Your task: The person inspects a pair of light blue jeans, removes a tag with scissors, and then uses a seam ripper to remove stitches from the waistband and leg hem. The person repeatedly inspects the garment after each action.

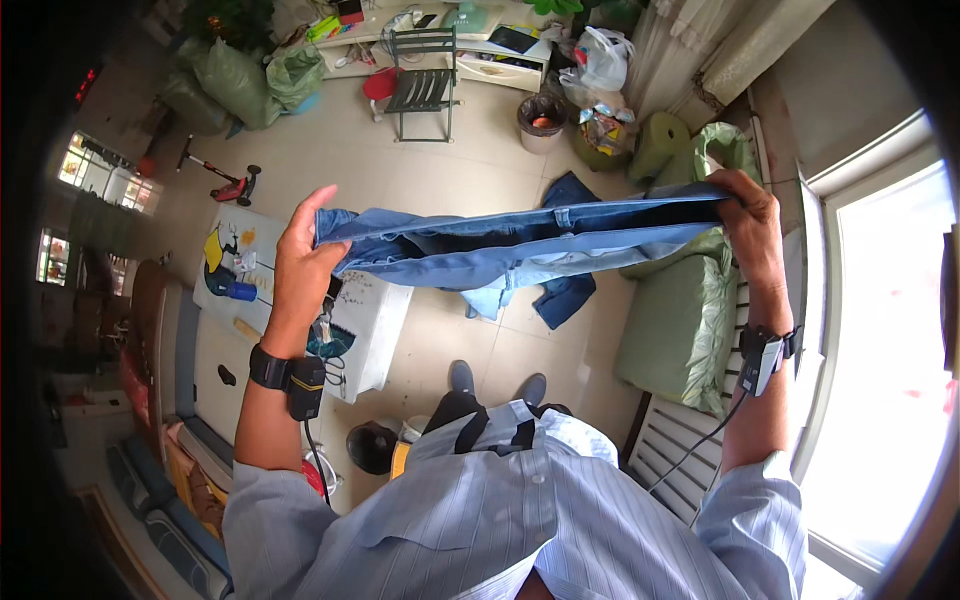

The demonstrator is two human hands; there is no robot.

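A pair of blue jeans (520, 240) is stretched sideways in front of me by its waistband, with the dark inside of the waist showing. My left hand (305, 255) grips the left end between thumb and fingers. At the opposite end, the fingers of my right hand (750, 225) are closed round the waistband. Paler denim hangs beneath the band. Darker denim (565, 300) shows behind and below; I cannot tell whether it hangs or lies on the floor. Both my wrists wear black strapped devices with cables.
A white table (375, 335) with assorted items stands left. Green padded seating (665, 340) and a slatted bench line the right, beside a bright window. A folding chair (422, 90), bin (540, 135) and scooter (235, 188) stand farther away. Pale tiled floor (510, 355) surrounds my feet.
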